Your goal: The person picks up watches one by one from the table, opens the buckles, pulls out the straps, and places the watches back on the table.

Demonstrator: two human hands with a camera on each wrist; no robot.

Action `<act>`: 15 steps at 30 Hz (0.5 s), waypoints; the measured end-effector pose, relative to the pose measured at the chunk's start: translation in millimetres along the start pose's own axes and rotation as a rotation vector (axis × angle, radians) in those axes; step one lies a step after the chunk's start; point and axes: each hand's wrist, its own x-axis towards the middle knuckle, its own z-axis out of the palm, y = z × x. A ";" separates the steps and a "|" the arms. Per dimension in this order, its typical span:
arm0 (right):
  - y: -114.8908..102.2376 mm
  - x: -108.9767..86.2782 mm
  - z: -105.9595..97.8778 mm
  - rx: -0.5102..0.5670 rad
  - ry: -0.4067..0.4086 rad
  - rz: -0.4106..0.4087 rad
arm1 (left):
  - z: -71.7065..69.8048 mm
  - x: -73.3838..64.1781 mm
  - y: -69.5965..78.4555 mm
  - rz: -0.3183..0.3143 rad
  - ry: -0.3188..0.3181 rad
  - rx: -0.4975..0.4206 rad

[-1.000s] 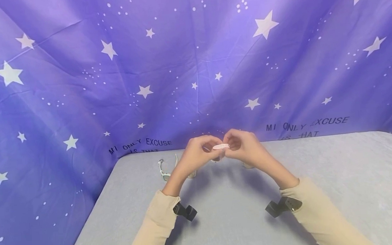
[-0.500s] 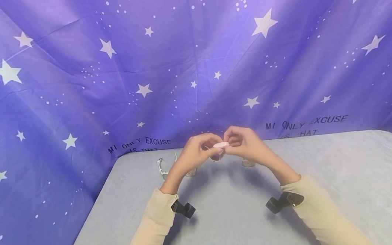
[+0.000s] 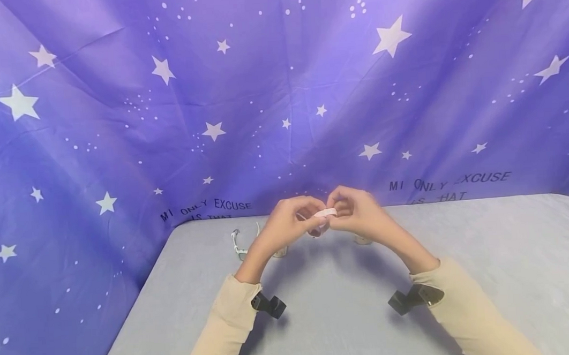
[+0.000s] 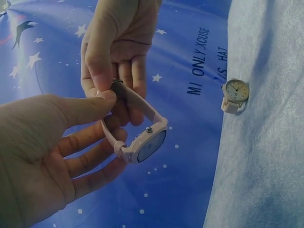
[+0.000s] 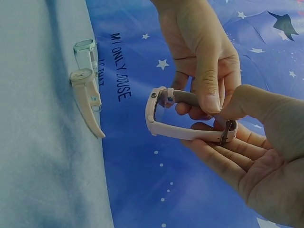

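Note:
Both hands hold a pale pink wristwatch (image 3: 327, 212) above the far part of the table. In the left wrist view its watch case (image 4: 151, 144) hangs below the fingers, with the strap bent into a loop. My left hand (image 3: 287, 220) pinches the strap between thumb and fingers. On the other side, my right hand (image 3: 359, 212) pinches the strap near its dark metal buckle (image 5: 226, 133), seen in the right wrist view. Fingers cover part of the strap ends, so whether the buckle is fastened cannot be told.
On the grey cloth-covered table (image 3: 330, 314) lie a pale green watch (image 5: 85, 56) and a cream round-faced watch (image 5: 86, 90), left of the hands. Another round-faced watch (image 4: 236, 91) stands to the right. A purple star-printed curtain (image 3: 261, 93) hangs behind the table edge.
Both hands keep their grip at nearly the same spot. The strap between the fingertips has turned slightly, and more of it shows toward the right hand. The head view has shifted a little.

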 end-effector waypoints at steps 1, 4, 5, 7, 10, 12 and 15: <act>-0.3 -0.1 -0.1 -0.007 0.001 0.001 | -0.2 -0.1 0.6 0.001 -0.004 0.001; -2.7 0.3 -0.6 -0.012 -0.004 0.008 | -2.0 0.8 2.1 0.006 -0.013 0.030; -3.7 0.5 -0.8 -0.016 -0.006 0.006 | -2.7 1.4 2.6 0.011 -0.014 0.040; -5.2 1.3 -1.3 -0.010 -0.008 0.007 | -4.3 2.9 3.2 0.020 -0.020 0.047; -6.8 1.3 -2.5 -0.001 -0.016 0.008 | -6.0 3.2 3.4 0.015 -0.026 0.038; -6.4 0.6 -3.4 -0.006 -0.027 0.007 | -5.9 1.9 2.5 0.002 -0.037 0.017; -4.2 -1.3 -3.3 0.005 -0.063 0.022 | -4.7 -1.7 0.7 -0.025 -0.061 -0.010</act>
